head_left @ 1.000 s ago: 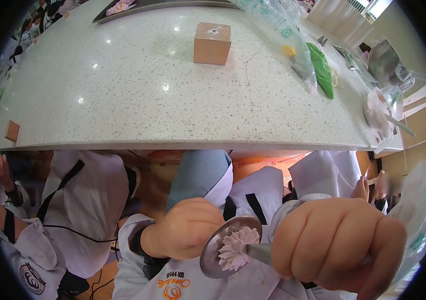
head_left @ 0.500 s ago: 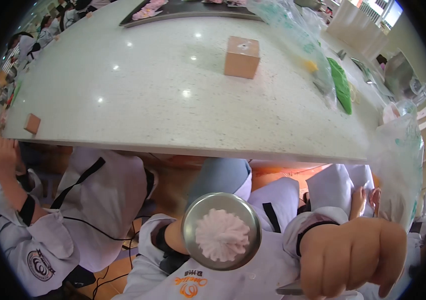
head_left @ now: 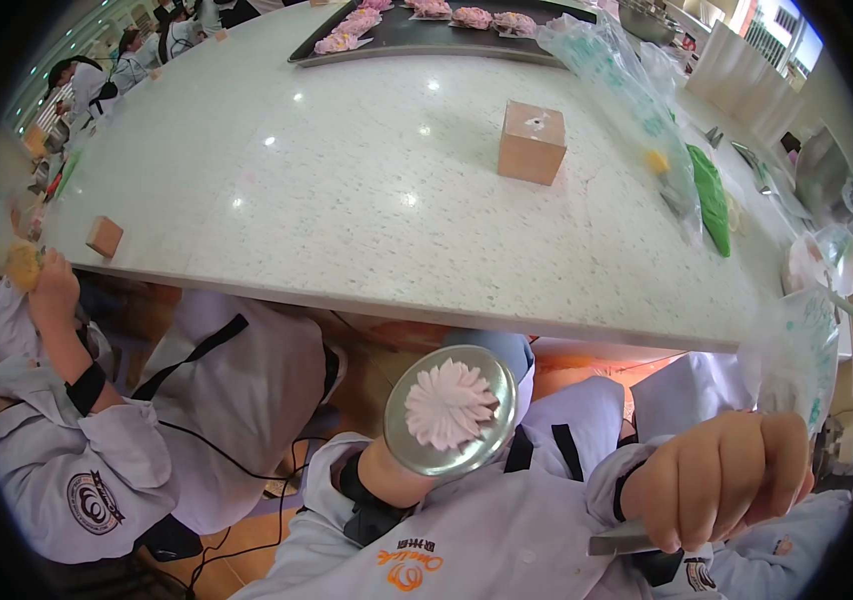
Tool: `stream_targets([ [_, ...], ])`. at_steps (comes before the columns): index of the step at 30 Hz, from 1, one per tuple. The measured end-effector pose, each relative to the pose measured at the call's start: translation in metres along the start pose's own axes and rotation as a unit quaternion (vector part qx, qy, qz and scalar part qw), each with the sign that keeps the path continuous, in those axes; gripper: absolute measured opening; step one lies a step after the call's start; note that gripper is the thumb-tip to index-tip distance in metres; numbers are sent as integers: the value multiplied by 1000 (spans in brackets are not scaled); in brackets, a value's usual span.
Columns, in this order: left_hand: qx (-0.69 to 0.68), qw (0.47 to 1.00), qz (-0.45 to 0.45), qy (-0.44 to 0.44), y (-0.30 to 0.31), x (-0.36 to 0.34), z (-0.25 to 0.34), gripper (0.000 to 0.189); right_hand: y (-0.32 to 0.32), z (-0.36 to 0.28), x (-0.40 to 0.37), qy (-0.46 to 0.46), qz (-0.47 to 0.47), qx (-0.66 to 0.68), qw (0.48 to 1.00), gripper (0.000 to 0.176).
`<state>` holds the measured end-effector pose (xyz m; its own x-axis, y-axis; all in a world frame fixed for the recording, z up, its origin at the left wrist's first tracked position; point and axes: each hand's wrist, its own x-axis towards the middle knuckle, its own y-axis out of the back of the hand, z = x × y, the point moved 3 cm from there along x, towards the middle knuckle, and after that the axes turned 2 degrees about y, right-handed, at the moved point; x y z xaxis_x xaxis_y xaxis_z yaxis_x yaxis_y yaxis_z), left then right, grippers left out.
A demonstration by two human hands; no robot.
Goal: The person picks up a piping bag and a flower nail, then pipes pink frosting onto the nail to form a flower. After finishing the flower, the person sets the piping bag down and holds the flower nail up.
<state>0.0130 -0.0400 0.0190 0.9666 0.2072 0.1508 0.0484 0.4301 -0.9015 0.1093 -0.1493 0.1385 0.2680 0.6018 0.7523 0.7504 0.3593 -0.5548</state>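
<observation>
A flower nail [head_left: 409, 440], a round metal disc, carries a pale pink piped flower [head_left: 451, 405] with ruffled petals. My left hand [head_left: 387, 474] is behind the tilted disc, which hides its fingers and the nail's stem; the nail rests in that hand's grip. To the right, my right hand [head_left: 722, 480] is closed around a clear piping bag [head_left: 795, 350] with teal print. The bag's loose end rises above the fist, and a grey metal nozzle [head_left: 623, 541] pokes out at the fist's lower left. A gap separates the nozzle from the flower.
A white counter [head_left: 337, 200] spans ahead, bearing a wooden block [head_left: 532, 145] and a smaller block [head_left: 105, 237]. At its back lies a dark tray [head_left: 427, 42] with several pink flowers. Bags, one green [head_left: 711, 205], lie right. A co-worker's hand [head_left: 54, 290] is at left.
The flower nail has tipped and shifted up slightly to the right. My right hand has risen a little, and the bag's end sits lower. The whole view has shifted, showing more of the tray.
</observation>
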Motion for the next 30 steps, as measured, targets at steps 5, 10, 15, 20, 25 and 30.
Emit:
stream_targets([
  [5, -70, 990, -39, -112, 12, 4, 2, 27, 2, 1, -2, 5, 23, -4, 1000, 22],
  [10, 0, 984, 8, -176, 37, -7, 38, 31, 2, 1, -1, 3, 35, -39, 999, 22],
  [15, 155, 928, 202, -272, 56, -33, 61, 24, 6, 4, -4, 2, 51, -23, 998, 22],
  [20, 391, 820, 207, -363, 50, -48, 71, 21, 6, 6, -3, -5, 76, -36, 996, 22],
  [25, 599, 646, 264, -392, 41, -46, 63, 16, 8, 5, -6, 4, 83, -33, 996, 21],
  [30, 100, 931, 175, -304, 46, -46, 51, 26, 9, 7, -5, -18, 69, -37, 997, 31],
])
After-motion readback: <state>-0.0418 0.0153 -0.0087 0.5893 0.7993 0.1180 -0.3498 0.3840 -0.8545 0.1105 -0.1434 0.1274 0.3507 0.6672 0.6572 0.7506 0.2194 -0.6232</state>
